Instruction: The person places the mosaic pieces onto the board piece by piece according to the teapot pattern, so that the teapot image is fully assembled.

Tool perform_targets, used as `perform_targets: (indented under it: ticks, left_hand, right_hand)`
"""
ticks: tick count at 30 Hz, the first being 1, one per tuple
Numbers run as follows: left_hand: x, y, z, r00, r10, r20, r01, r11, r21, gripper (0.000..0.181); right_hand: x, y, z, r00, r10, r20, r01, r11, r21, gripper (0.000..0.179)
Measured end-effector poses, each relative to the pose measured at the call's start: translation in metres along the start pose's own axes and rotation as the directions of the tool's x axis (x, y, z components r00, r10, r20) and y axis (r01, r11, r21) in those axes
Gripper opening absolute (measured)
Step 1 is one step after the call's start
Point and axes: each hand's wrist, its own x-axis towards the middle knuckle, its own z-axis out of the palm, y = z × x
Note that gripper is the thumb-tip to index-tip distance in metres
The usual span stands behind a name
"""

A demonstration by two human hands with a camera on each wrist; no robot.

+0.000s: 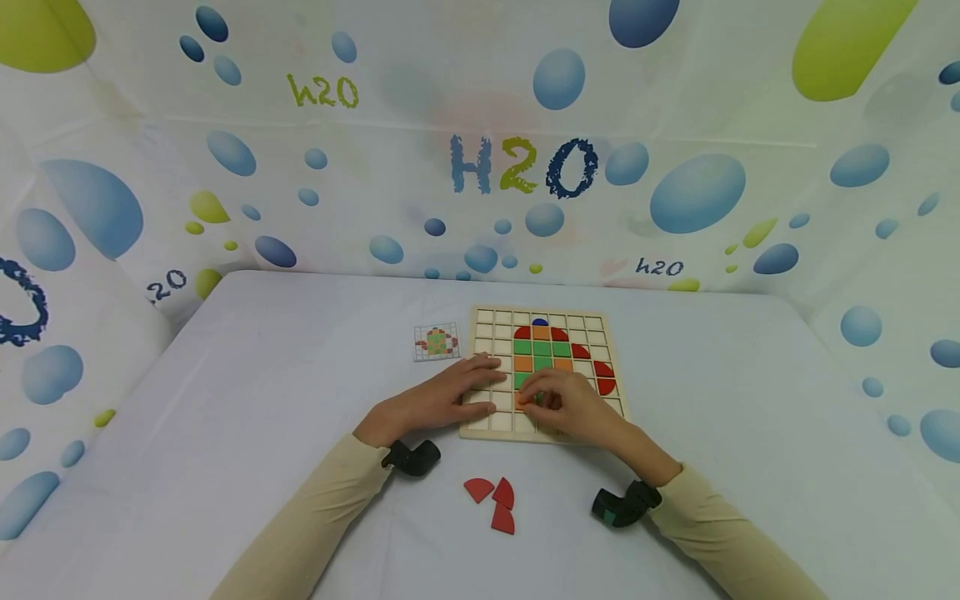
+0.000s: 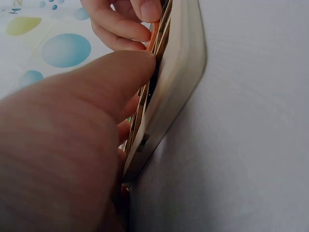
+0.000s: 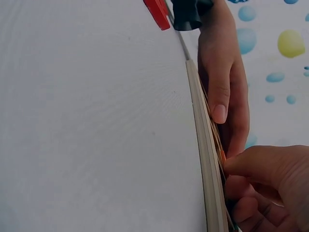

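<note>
A wooden grid board (image 1: 483, 423) lies on the table, bearing green, orange, red and blue tiles. My left hand (image 1: 442, 393) rests on the board's left part, its fingers stretched over unfilled squares. Over the lower middle of the grid, my right hand (image 1: 577, 407) pinches an orange tile (image 1: 519, 402) between thumb and fingers, at a square below a green tile (image 1: 521, 381). The orange tile (image 3: 222, 155) shows only as a thin edge in the right wrist view. My right hand hides several squares of the lower grid.
Left of the board lies a small pattern card (image 1: 437, 342) with a coloured figure on a grid. Three loose red quarter-circle tiles (image 1: 503, 518) lie on the white cloth (image 1: 300, 358) in front of the board. A printed curtain (image 1: 405, 167) hangs behind the table.
</note>
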Motion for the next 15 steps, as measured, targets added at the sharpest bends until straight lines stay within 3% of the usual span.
perform_targets:
  ticks: [15]
  left_hand:
    - [-0.0004, 0.0011, -0.0002, 1.000, -0.022, 0.004, 0.022, 1.000, -0.016, 0.053]
  right_hand:
    - [-0.0011, -0.0028, 0.0034, 1.000, 0.001, -0.003, -0.001, 1.000, 0.024, 0.009]
